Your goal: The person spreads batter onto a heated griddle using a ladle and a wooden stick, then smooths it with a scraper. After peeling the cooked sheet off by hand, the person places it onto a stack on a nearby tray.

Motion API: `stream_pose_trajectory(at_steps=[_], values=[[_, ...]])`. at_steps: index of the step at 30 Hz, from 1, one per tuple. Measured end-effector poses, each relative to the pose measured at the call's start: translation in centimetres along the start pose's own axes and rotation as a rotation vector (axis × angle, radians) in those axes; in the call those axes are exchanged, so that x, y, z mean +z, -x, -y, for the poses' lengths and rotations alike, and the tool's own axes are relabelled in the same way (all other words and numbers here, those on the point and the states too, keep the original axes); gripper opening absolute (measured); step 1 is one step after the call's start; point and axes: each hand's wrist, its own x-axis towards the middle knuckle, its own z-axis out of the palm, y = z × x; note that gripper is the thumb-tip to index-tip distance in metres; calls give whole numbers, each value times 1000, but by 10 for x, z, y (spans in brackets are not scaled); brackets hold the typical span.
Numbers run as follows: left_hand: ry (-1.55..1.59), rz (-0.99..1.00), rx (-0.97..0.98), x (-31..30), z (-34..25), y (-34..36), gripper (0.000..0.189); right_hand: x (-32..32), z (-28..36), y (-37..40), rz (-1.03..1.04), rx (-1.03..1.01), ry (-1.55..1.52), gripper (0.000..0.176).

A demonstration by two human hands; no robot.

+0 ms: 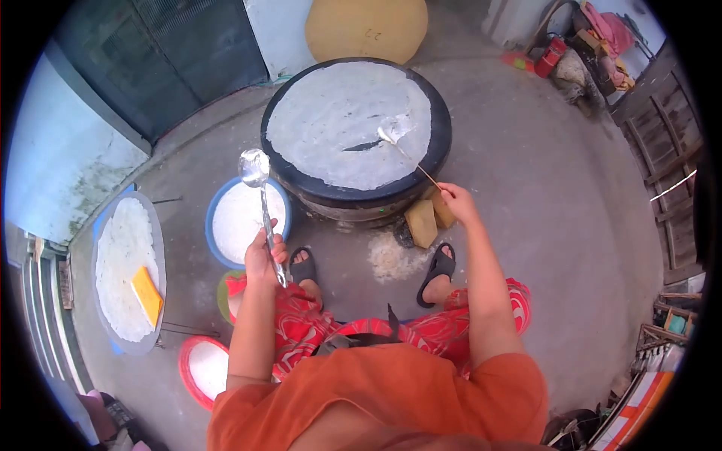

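Observation:
My left hand [265,254] is closed round the handle of a metal ladle [254,167], its bowl raised and smeared with white batter. Below that bowl stands a blue-rimmed basin [210,229] holding white batter [244,225]. With closed fingers, my right hand [457,203] grips a thin stick [412,160] whose white-coated tip rests on a thin pale batter sheet [331,113]. The sheet covers most of a large round black griddle [441,124]. Dark gaps show in it near the tip, beside a thicker white patch [398,126].
At left, a round tray [159,225] bears a pale sheet [120,263] and a yellow-orange block [147,295]. A red basin [185,368] with white contents stands by my left leg. Yellowish blocks [421,223] lie under the griddle's front edge. Behind leans a round tan board [366,30].

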Motion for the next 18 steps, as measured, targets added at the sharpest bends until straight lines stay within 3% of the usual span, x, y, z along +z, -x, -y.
stream_pose_trajectory(at_steps=[2,5,9,14,16,18], values=[[-3,19,-4,1,0,-2,30,5,-27,-7,-135,-32,-217,24],[-16,35,-31,-5,4,-3,29,33,-35,-9,-307,-42,-61,26],[-30,54,-69,-3,5,-3,28,38,61,41,-118,-21,182,28],[-47,66,-86,-2,8,-1,27,17,41,47,-142,-10,115,27],[-87,47,-101,6,10,5,25,30,13,42,-327,104,-60,27],[-113,58,-114,6,13,2,24,64,2,38,-248,19,-81,27]])
